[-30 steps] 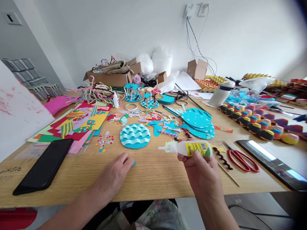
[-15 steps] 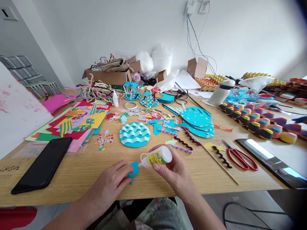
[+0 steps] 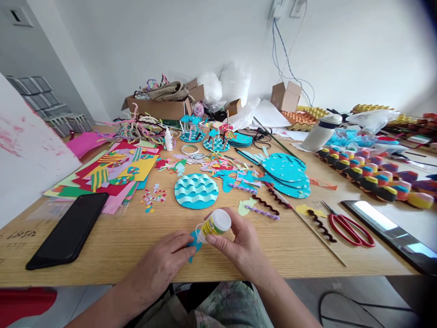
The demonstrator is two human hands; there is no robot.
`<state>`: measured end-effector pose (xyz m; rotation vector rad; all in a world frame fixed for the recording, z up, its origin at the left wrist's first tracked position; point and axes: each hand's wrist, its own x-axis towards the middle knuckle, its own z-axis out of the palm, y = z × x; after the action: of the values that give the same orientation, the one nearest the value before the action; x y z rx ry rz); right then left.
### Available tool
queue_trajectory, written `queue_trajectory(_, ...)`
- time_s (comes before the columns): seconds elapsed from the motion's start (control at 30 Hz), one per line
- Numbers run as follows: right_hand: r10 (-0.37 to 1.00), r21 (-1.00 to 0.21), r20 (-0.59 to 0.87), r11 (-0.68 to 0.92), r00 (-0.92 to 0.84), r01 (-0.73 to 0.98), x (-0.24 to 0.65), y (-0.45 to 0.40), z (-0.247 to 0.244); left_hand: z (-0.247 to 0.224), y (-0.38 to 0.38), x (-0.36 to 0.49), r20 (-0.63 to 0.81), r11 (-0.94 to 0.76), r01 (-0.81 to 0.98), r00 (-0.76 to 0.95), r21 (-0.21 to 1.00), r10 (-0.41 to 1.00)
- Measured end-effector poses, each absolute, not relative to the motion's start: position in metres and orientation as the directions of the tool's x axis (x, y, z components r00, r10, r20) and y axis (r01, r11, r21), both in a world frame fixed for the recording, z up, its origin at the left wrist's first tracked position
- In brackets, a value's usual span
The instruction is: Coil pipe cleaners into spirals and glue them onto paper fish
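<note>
My right hand (image 3: 243, 243) is closed around a white glue bottle (image 3: 215, 224) with a yellow and green label, tilted with its base up and to the right. Its nozzle end points down at a small blue paper cutout (image 3: 195, 245), and the bottle hides the tip. The fingers of my left hand (image 3: 165, 255) pinch or press the left side of that cutout against the table, covering part of it. Just beyond my hands lies a blue disc (image 3: 196, 191) layered with pale wavy paper strips.
Scissors (image 3: 351, 229), a thin stick (image 3: 319, 235) and a tablet (image 3: 378, 234) lie to the right. On the left are a black phone (image 3: 68, 230) and colored paper (image 3: 118, 200). Paper scraps (image 3: 221, 164), a second glue bottle (image 3: 168, 140) and a cardboard box (image 3: 157, 107) sit farther back.
The glue bottle has moved left over the blue cutout and tips more steeply, covering more of it. My left hand stays on the cutout. The whole view has shifted slightly.
</note>
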<state>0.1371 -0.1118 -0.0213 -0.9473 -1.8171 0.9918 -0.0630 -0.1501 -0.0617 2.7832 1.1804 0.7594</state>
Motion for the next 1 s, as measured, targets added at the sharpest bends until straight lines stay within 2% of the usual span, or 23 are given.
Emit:
queue_trajectory(0.1,0.869,-0.873,0.335,0.432,-0.365,0.227,0.136,-0.113,-0.019,-0.059,-0.151,-0.061,0.371,-0.671,0.669,0.563,0.319,0.738)
queue_trajectory(0.2,0.865,-0.873,0.348,0.439,-0.361,0.212,0.135,-0.113,-0.018,-0.054,-0.152,-0.058,0.33,-0.636,0.673,0.544,0.377,0.771)
queue_trajectory(1.0,0.848,-0.904,0.328,0.41,-0.416,0.122,0.123,-0.108,-0.019,-0.045,-0.155,-0.056,0.302,-0.625,0.683,0.547,0.378,0.781)
